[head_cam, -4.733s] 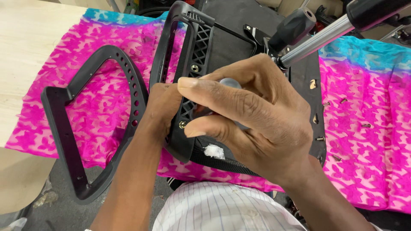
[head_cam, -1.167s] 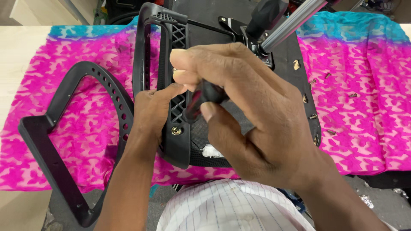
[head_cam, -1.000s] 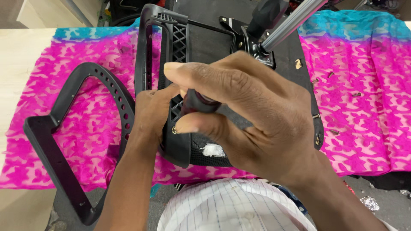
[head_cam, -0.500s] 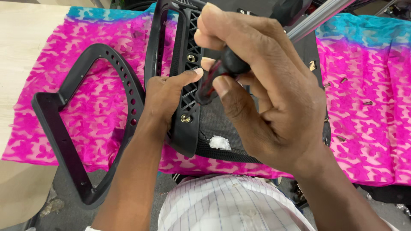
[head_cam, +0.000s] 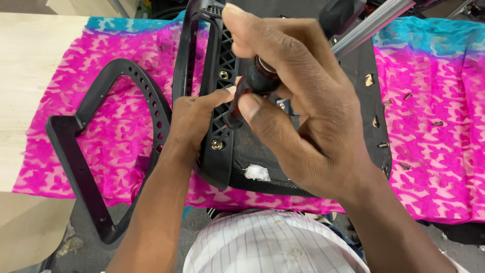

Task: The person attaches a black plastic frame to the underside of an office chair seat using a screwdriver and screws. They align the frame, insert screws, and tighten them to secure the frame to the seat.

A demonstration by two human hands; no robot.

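A: Where is the armrest bracket (head_cam: 214, 101)?

B: Upright on the chair seat underside (head_cam: 323, 151), over the pink patterned cloth (head_cam: 116, 131). Black plastic, lattice ribs, brass-coloured bolts.

A: Handling?

B: Probably stiff and light; best held by the solid outer edge.

A: Hands?

B: Left hand (head_cam: 194, 124) clasps that edge. Right hand (head_cam: 298, 106) is wrapped around a dark-handled screwdriver (head_cam: 247, 91), its tip at the lattice. A second armrest (head_cam: 101, 151) lies to the left.
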